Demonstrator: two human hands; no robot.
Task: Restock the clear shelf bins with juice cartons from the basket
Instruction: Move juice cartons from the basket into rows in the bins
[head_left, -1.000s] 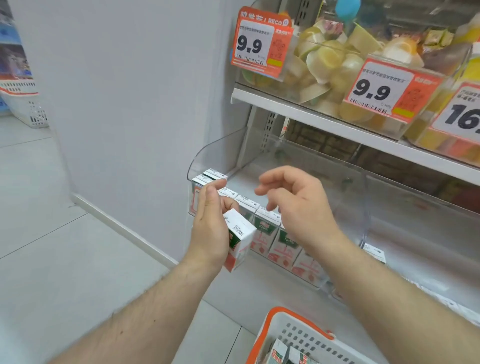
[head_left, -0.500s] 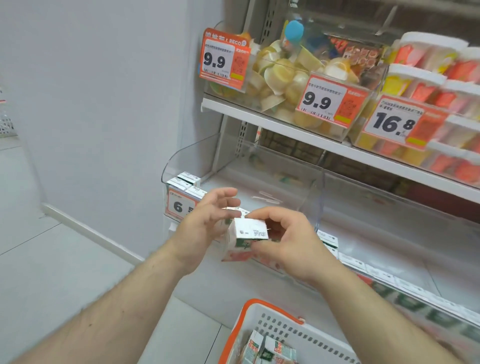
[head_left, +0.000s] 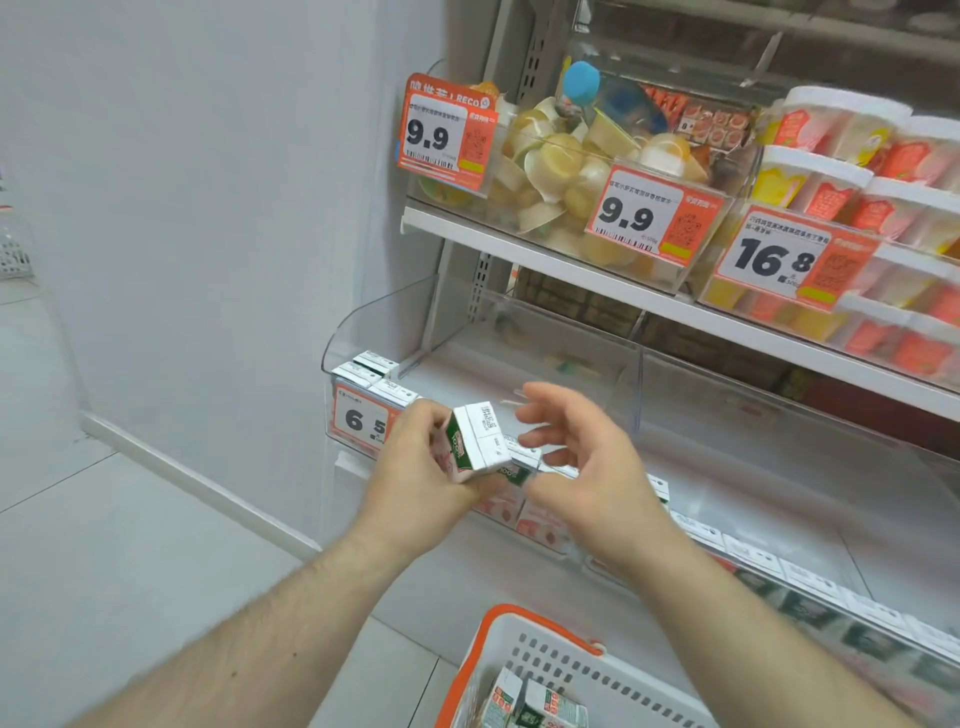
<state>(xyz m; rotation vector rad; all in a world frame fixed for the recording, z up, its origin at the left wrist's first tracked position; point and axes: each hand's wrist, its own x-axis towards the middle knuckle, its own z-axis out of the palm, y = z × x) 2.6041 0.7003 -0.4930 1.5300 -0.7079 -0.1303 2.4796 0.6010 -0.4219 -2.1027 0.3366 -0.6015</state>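
Before the clear bin (head_left: 363, 332), left hand (head_left: 415, 483) grips a juice carton (head_left: 475, 441).

Lower shelf (head_left: 753, 499) has clear bins (head_left: 374, 332) with juice cartons (head_left: 366, 366) lined along the front; upper shelf (head_left: 571, 262) carries bins of jelly cups (head_left: 558, 161).
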